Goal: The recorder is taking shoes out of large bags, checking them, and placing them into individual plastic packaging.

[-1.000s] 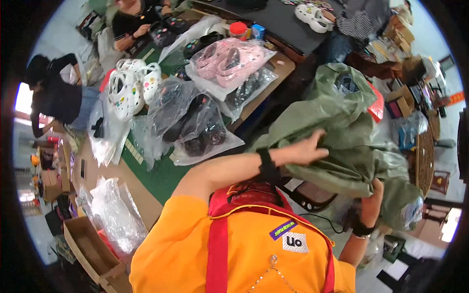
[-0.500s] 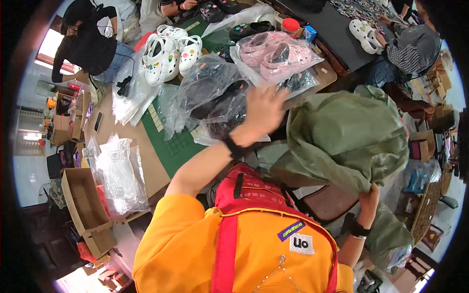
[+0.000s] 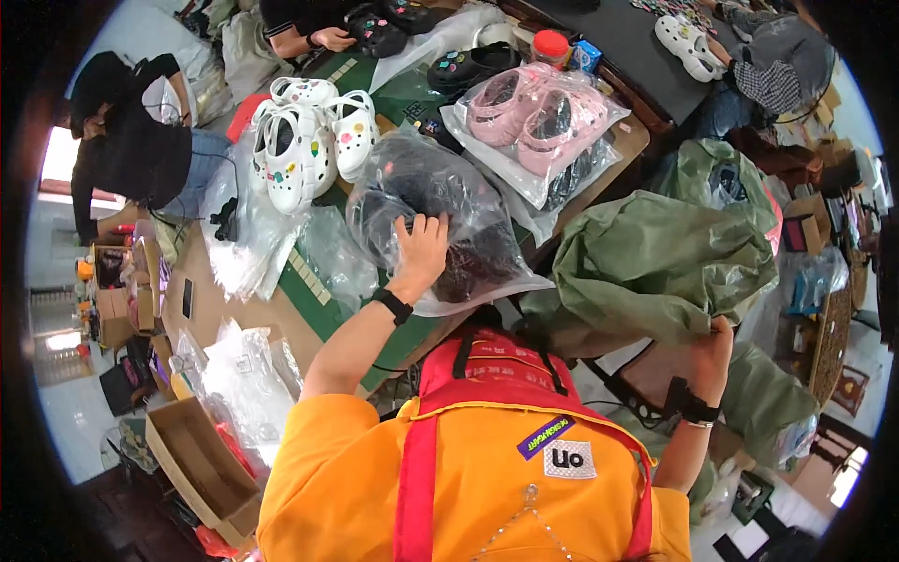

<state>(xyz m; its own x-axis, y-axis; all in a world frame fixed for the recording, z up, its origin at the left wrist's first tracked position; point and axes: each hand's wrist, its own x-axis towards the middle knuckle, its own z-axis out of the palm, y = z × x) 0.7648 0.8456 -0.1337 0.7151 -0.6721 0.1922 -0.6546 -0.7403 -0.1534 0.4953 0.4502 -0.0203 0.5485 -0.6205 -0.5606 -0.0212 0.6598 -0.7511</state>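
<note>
My left hand (image 3: 421,253) lies on a clear plastic bag of dark clogs (image 3: 473,272), its fingers curled over the plastic. At the right, my right hand (image 3: 714,345) is closed on the edge of a green woven sack (image 3: 655,267) and holds it up. Bagged pink clogs (image 3: 538,117) lie just beyond the dark ones, on top of another bag with dark contents. White clogs with colourful charms (image 3: 295,155) stand on the table to the left of the dark bag.
Flat clear bags (image 3: 243,370) and a phone (image 3: 188,300) lie on the table's left side. An open cardboard box (image 3: 201,459) stands at the lower left. A red-lidded jar (image 3: 551,47) is at the back. Several other people are around the tables, one holding a white clog (image 3: 688,47).
My left hand has moved left and down from above the bags onto the bagged dark clogs, which now lie nearer to me. My right hand keeps its hold on the sack.
</note>
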